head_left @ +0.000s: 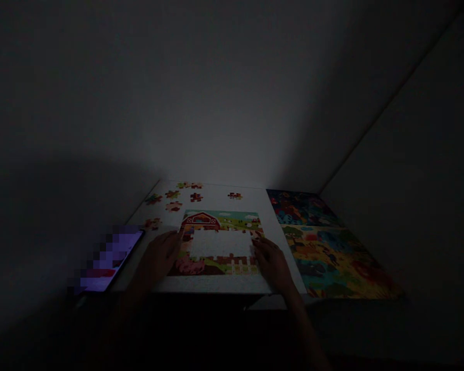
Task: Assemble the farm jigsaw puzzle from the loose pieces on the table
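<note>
A jigsaw puzzle point(224, 266) with a farm picture lies on a white board point(212, 286). Its border is joined, with a red barn at top left, a pink pig at bottom left and a white fence at bottom right; the middle shows bare white. My left hand point(163, 253) rests flat along the puzzle's left edge, fingers stretched. At the right edge, my right hand point(271, 262) has bent fingers with their tips on a puzzle piece point(257, 235). Dim light blurs the exact grip.
Several loose puzzle pieces point(174, 206) lie at the board's upper left, and one puzzle piece point(235, 196) sits above the puzzle. A lit tablet or phone point(114, 257) is at left. Colourful animal pictures point(325, 257) lie at right. Pale walls point(216, 113) stand behind.
</note>
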Demonstrator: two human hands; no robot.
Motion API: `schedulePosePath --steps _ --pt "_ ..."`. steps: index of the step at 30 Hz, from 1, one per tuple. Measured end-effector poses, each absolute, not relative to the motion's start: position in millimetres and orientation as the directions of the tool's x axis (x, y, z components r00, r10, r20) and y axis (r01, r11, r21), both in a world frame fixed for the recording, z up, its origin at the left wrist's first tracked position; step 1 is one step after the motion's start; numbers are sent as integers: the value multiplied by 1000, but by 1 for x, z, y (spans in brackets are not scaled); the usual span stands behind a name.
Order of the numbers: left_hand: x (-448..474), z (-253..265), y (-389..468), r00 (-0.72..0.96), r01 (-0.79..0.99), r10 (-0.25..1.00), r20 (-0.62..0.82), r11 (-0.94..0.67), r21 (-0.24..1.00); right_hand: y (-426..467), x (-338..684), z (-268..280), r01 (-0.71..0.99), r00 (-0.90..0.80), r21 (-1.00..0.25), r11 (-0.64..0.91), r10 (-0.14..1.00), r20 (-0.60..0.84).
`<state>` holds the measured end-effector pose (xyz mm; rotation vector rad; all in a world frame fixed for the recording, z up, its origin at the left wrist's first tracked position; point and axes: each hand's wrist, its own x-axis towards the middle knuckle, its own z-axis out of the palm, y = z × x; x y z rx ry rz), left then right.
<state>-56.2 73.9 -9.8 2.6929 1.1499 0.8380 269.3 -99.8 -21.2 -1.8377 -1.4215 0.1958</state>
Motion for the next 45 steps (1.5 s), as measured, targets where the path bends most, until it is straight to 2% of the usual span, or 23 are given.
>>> schedulePosePath --steps 3,12,26,32,35,37,42,45 --pt "-63 -20 57 525 685 728 441 -669 288 -99 271 -23 760 342 -649 -43 875 342" --pt "-56 -9 52 560 677 729 393 -676 291 -100 273 -28 736 369 -673 -77 878 303" --pt "-60 -23 57 566 648 699 437 -705 287 -97 278 -27 728 402 -674 -128 875 268" --pt "-60 -29 58 568 631 662 488 -731 258 -5 305 -1 776 335 -622 -104 903 267" --pt "-60 -29 59 573 627 653 495 -739 249 69 319 10 791 407 -552 -262 900 156" --pt "-60 -27 57 571 624 654 496 -738 255 106 324 10 797 429 -525 -298 892 144" --pt "-55 -19 49 550 639 694 465 -708 300 135 318 -12 828 438 -471 -304 875 206" --pt "-52 -14 46 544 647 715 440 -691 323 132 316 -25 872 426 -381 -307 860 282"
